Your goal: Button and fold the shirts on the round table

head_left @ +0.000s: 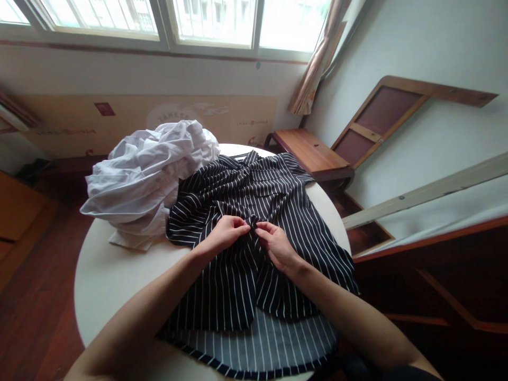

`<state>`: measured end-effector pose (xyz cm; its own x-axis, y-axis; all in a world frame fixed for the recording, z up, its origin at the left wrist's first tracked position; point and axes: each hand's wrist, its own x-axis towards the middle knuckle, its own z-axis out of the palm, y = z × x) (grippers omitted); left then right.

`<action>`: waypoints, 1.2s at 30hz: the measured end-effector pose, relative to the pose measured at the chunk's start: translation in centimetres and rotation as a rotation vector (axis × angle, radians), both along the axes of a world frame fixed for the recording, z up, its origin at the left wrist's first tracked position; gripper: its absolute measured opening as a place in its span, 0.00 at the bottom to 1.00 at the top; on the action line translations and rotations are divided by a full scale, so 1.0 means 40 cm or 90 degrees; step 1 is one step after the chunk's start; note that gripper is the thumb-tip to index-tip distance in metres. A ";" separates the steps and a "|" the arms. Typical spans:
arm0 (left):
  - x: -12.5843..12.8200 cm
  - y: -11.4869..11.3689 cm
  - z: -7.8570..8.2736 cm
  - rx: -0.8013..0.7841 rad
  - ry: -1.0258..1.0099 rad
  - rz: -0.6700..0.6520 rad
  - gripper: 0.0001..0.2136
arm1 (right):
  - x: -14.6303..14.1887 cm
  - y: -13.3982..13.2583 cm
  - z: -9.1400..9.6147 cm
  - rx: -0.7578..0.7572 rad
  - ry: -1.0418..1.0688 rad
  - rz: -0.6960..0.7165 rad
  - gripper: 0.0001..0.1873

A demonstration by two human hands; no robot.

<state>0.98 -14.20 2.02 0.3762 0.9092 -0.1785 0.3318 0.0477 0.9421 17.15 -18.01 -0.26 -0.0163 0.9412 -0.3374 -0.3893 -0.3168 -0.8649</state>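
Observation:
A black shirt with white stripes [234,286] lies front up across the round white table [99,275], its collar at the far side and its hem hanging toward me. My left hand [228,232] pinches the left side of the front opening near the middle. Close beside it, my right hand [278,243] pinches the other side, fingertips nearly touching the left ones. A small bunch of fabric rises between them; any button there is too small to make out. Below the hands the front edges spread apart, showing the paler inside of the back.
Crumpled white clothing [146,169] is heaped on the table's far left, touching the striped shirt. Behind the table stands a wooden bench [311,151], with a wooden frame [381,116] against the wall. A curtain [313,69] hangs by the window [214,24].

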 end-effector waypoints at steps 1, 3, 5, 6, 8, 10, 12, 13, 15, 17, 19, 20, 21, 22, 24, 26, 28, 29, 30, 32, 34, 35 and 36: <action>0.000 0.000 0.001 -0.002 -0.002 -0.002 0.13 | 0.000 0.000 -0.001 0.004 0.004 0.004 0.15; 0.000 -0.001 0.002 -0.004 -0.004 -0.006 0.13 | 0.000 0.000 0.001 0.006 0.008 0.012 0.14; -0.001 -0.001 0.001 -0.005 -0.005 -0.006 0.13 | -0.001 -0.001 0.005 0.000 0.008 0.012 0.14; -0.002 -0.001 0.000 -0.007 -0.005 -0.006 0.13 | -0.001 -0.002 0.008 -0.003 0.008 0.011 0.14; -0.002 0.000 -0.003 -0.008 -0.003 -0.006 0.12 | -0.002 -0.003 0.012 -0.003 0.007 0.008 0.15; -0.002 0.000 -0.006 -0.007 -0.002 -0.005 0.12 | -0.003 -0.005 0.014 0.005 0.000 0.006 0.15; 0.000 0.001 -0.007 -0.007 0.000 0.001 0.12 | -0.004 -0.007 0.015 0.014 -0.015 0.002 0.16; 0.000 0.001 -0.008 -0.008 0.002 0.006 0.11 | -0.004 -0.008 0.015 0.018 -0.024 0.002 0.16; 0.000 0.001 -0.008 -0.011 0.004 0.012 0.11 | -0.005 -0.010 0.015 0.029 -0.049 0.006 0.15; 0.000 0.001 -0.009 -0.013 0.006 0.016 0.11 | -0.005 -0.012 0.015 0.053 -0.084 0.013 0.15; -0.001 0.002 -0.011 -0.014 0.007 0.018 0.11 | -0.004 -0.013 0.015 0.096 -0.133 0.019 0.13; -0.001 0.003 -0.013 -0.015 0.005 0.019 0.11 | -0.004 -0.013 0.015 0.123 -0.160 0.024 0.13; -0.001 0.003 -0.015 -0.016 0.000 0.019 0.11 | -0.003 -0.013 0.015 0.154 -0.189 0.029 0.12; 0.000 0.003 -0.017 -0.016 -0.006 0.020 0.10 | -0.001 -0.013 0.016 0.188 -0.218 0.035 0.11; 0.003 0.001 -0.018 -0.016 -0.022 0.021 0.10 | 0.001 -0.011 0.019 0.254 -0.281 0.046 0.10; 0.008 -0.003 -0.016 -0.034 -0.038 0.023 0.10 | 0.003 -0.011 0.024 0.306 -0.345 0.049 0.10; 0.013 -0.007 -0.011 -0.070 -0.056 0.031 0.09 | 0.003 -0.013 0.029 0.348 -0.409 0.039 0.10; 0.015 -0.009 -0.008 -0.093 -0.070 0.035 0.09 | 0.003 -0.014 0.031 0.368 -0.439 0.032 0.10; 0.017 -0.010 -0.006 -0.118 -0.089 0.041 0.09 | 0.003 -0.017 0.031 0.389 -0.467 0.025 0.11; 0.020 -0.012 -0.004 -0.168 -0.134 0.061 0.11 | 0.002 -0.022 0.028 0.423 -0.514 0.019 0.12; 0.024 -0.013 -0.007 -0.205 -0.169 0.082 0.14 | 0.001 -0.027 0.020 0.448 -0.545 0.017 0.12; 0.026 -0.014 -0.009 -0.214 -0.178 0.089 0.15 | 0.001 -0.029 0.015 0.459 -0.557 0.018 0.12; 0.028 -0.015 -0.011 -0.216 -0.182 0.094 0.15 | 0.002 -0.031 0.010 0.469 -0.569 0.024 0.12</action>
<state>2.12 -14.81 1.59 0.3241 0.8648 -0.3835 0.0269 0.3968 0.9175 17.22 -19.24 0.13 -0.0811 0.9184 0.3871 0.4534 0.3799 -0.8063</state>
